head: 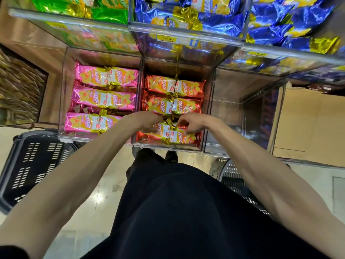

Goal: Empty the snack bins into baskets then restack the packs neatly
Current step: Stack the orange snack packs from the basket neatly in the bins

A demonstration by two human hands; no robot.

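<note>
Looks like the restacking part: both hands are down in the middle clear bin (203,109), left hand (147,122) and right hand (192,124) pinching the front red snack pack (171,134) to square it up with the two rows behind. Pink packs (100,98) next door are already neat. The bin on the right (242,94) looks empty, so I'd guess it's next, filled from a basket (31,165).
</note>
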